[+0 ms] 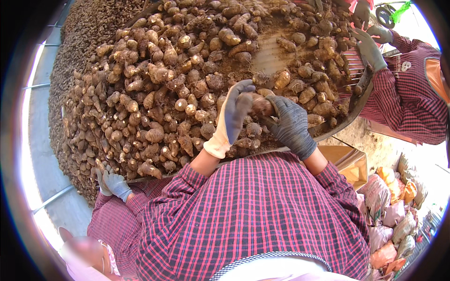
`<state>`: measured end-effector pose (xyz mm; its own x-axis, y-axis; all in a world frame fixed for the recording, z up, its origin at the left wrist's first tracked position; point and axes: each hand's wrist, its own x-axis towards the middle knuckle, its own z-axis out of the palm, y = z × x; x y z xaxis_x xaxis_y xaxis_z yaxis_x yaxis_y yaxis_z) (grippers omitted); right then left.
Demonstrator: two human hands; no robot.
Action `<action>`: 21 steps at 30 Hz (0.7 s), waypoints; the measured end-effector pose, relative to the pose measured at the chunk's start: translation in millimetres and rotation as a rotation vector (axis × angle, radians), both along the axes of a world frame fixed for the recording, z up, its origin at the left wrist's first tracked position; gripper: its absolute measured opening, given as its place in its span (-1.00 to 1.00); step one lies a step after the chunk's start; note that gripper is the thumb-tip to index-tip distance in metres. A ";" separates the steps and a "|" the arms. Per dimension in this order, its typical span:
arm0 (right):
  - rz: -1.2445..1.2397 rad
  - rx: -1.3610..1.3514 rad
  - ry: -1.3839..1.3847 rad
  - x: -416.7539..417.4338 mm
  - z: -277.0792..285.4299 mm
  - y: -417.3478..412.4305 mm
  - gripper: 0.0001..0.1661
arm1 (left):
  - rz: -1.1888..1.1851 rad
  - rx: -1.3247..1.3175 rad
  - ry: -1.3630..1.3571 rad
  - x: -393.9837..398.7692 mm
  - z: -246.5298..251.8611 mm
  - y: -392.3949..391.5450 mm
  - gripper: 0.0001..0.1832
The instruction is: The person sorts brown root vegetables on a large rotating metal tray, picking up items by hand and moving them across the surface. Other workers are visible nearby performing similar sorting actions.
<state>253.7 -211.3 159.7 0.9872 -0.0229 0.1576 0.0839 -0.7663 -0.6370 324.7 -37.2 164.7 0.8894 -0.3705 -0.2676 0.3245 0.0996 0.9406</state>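
My right hand (289, 123), in a dark grey knit glove, is closed on the right end of a brown taro corm (261, 104). Around the corm's left end curls my left hand (233, 112), in a cream glove with a blue-grey palm. Its thumb and the corm are blurred by motion, and the thumb hides part of the corm. Both hands are over the near edge of a large heap of soil-covered taro corms (154, 84). Some corms below the hands show pale cut ends, and fine roots cling to others.
A worker's gloved hands (114, 182) touch the heap at lower left; another worker's gloved hand (371, 49) is at upper right, beside metal bars (353, 66). The table rim (346, 123) curves in front of me. A brown carton (346, 161) and filled sacks (393, 210) stand at right.
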 end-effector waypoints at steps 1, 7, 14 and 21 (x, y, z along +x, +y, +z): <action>-0.013 0.034 0.052 0.0 1.5 0.5 -0.40 | -0.010 0.112 -0.071 4.0 -1.9 -1.3 -0.67; 0.105 0.029 0.464 13.6 13.6 23.0 -0.43 | 0.136 0.343 -0.703 -13.5 6.6 -16.2 -0.84; 0.474 0.828 0.661 -14.8 -14.3 1.0 -0.57 | -0.234 -0.045 -0.335 -7.4 6.3 -3.1 -0.85; 0.059 -0.439 0.401 83.3 -14.9 -38.6 -0.68 | 0.053 0.705 -0.992 36.1 -15.3 5.2 -0.85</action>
<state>337.0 -249.9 144.7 0.9691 0.0169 -0.2459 -0.0473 -0.9663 -0.2529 360.8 -32.0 149.3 0.8320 -0.3753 0.4086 -0.5546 -0.5423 0.6312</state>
